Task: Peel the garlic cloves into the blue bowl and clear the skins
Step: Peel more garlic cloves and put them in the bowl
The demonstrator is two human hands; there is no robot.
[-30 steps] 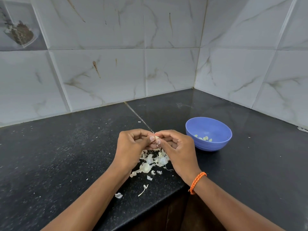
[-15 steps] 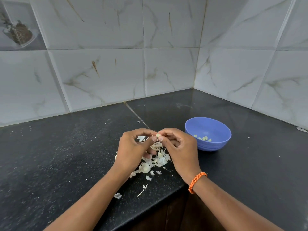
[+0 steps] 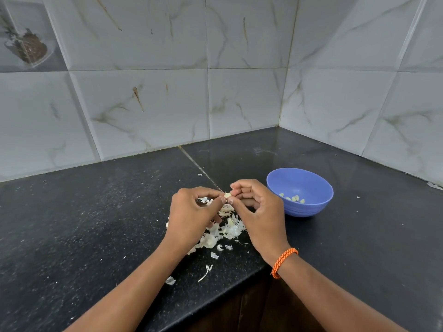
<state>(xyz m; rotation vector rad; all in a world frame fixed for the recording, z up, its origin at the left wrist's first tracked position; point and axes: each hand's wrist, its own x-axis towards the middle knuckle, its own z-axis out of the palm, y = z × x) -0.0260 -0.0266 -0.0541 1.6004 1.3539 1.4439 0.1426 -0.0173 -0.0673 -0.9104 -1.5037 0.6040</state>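
Bare counter (image 3: 84,212) left, blue bowl (image 3: 299,191) right, walls perhaps close behind

hands: left (image 3: 191,212) curled, pinching; right (image 3: 259,212) curled, seemingly pinching; fingertips (image 3: 230,200) meeting

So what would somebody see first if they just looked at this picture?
Probably the two hands in the middle: the left hand and right hand pinch a small garlic clove above a pile of white skins on the black counter. To the right sits the blue bowl with peeled cloves inside.
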